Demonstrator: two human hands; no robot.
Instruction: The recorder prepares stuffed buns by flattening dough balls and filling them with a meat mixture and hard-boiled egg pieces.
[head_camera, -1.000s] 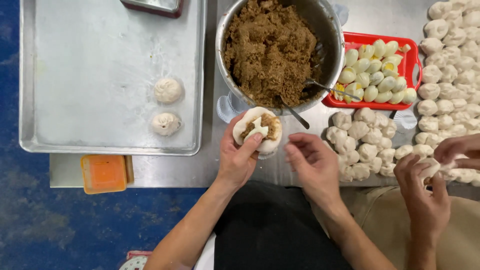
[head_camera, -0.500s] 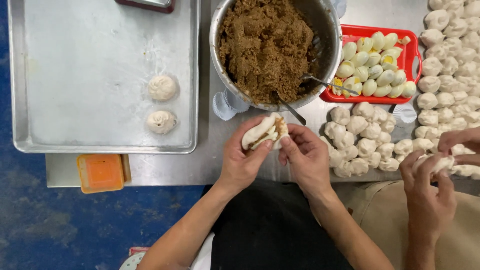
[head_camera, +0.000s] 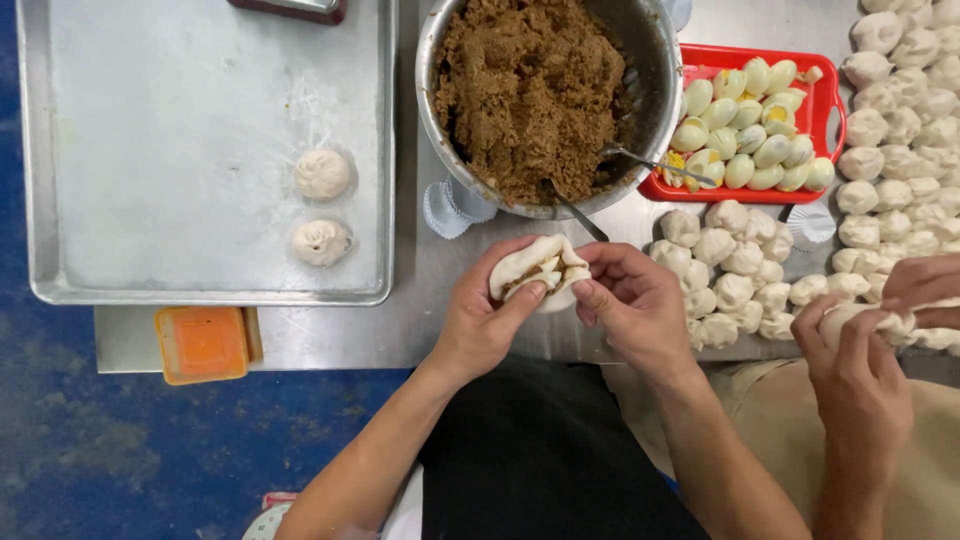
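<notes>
Head view: at centre frame, the left hand (head_camera: 480, 320) cups a half-folded dough bun (head_camera: 538, 270), its fingers wrapped around it, while the right hand (head_camera: 635, 305) pinches the bun's edge, fingers clamped on the dough; filling shows through the opening. Above, a steel bowl (head_camera: 655, 60) of brown filling (head_camera: 530, 85) is cut off by the top edge. A red tray (head_camera: 830, 105) of halved eggs (head_camera: 745, 125) sits upper right, dough balls (head_camera: 735, 275) below it. Two finished buns (head_camera: 322, 208) rest on a steel tray (head_camera: 200, 150) upper left. An orange square container (head_camera: 202, 343) sits at the surface edge. A co-worker's hands (head_camera: 865, 345), lower right, are partly cropped.
</notes>
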